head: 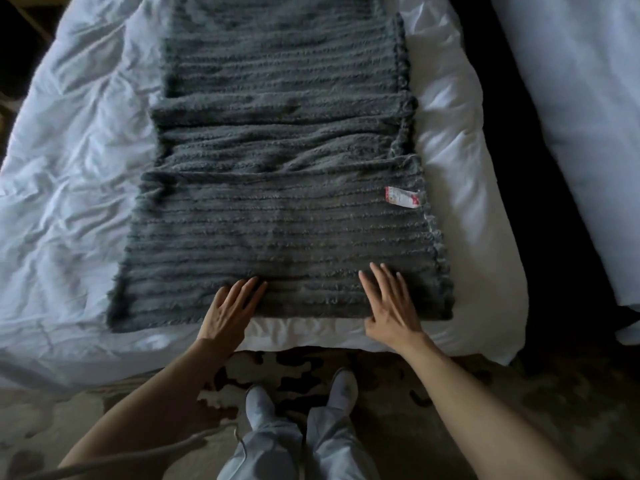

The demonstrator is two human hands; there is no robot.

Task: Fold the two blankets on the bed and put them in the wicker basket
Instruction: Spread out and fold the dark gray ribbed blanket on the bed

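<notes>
A dark grey ribbed blanket [277,209] lies in a long strip down the middle of the white bed [69,168], with overlapping folds across its middle. A small white and red tag [403,196] shows near its right edge. My left hand [232,308] rests flat on the blanket's near edge, fingers straight. My right hand [391,299] lies flat on the same edge further right, fingers spread. Only this blanket is in view, and the wicker basket is out of sight.
A second white bed [588,116] stands to the right across a dark gap [519,133]. I stand at the foot of the bed on a patterned carpet [450,393], my feet below. A pale cord [138,455] crosses the lower left.
</notes>
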